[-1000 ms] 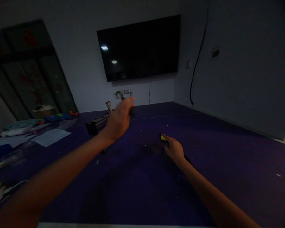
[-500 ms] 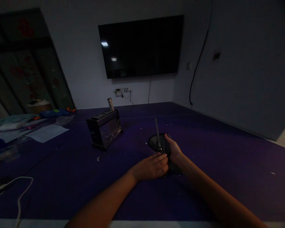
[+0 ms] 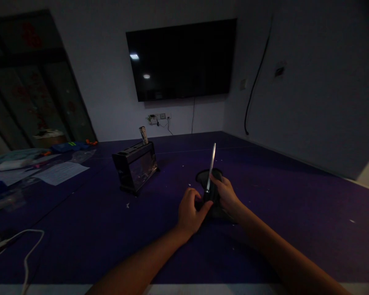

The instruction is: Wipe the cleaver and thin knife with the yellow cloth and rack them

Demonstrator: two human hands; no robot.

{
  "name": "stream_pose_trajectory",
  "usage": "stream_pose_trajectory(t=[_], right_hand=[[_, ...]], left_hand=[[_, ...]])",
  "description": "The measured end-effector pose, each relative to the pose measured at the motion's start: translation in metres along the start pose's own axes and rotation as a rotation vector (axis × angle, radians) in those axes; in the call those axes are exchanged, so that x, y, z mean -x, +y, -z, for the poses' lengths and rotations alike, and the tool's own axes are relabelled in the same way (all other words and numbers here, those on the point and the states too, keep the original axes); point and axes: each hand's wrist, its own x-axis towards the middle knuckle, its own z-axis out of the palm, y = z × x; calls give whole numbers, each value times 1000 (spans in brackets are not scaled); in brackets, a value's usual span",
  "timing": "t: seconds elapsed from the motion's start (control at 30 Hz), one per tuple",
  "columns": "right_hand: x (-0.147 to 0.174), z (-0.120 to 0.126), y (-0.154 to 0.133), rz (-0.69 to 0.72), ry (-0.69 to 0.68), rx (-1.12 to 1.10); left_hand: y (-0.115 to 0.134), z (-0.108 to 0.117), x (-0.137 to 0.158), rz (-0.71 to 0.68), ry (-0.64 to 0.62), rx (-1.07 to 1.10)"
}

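A slim metal rod with a dark handle, which looks like a sharpening steel [image 3: 212, 162], points up and away between my hands. My left hand [image 3: 190, 213] is closed at its handle, with thumb and curled fingers on the near side. My right hand [image 3: 229, 194] is closed round a dark cloth [image 3: 218, 211] behind the rod, its thumb near the lower part of the metal. Part of the handle and the right fingers are hidden. To the left stands a black knife block [image 3: 138, 166] with one patterned handle [image 3: 143, 134] sticking out of its top.
White papers [image 3: 61, 172], plastic wrap and cloths lie on the left of the purple tabletop [image 3: 160, 237]. A white cable [image 3: 26, 258] curls at the front left. Small white scraps dot the surface. A large screen [image 3: 184, 61] hangs on the back wall.
The rod has swung from leaning left to leaning right and looks brighter. My left hand has turned and its fingers have drawn back, thumb now showing. My right thumb has come closer to the rod.
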Motion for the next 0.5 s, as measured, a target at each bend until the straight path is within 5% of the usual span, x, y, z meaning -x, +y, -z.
stream_pose_trajectory(t=[0.13, 0.5], right_hand=[[7, -7, 6, 111, -18, 101], [3, -2, 10, -163, -337, -52]], left_hand=[[-9, -14, -1, 371, -68, 265], [-5, -19, 5, 572, -179, 679]])
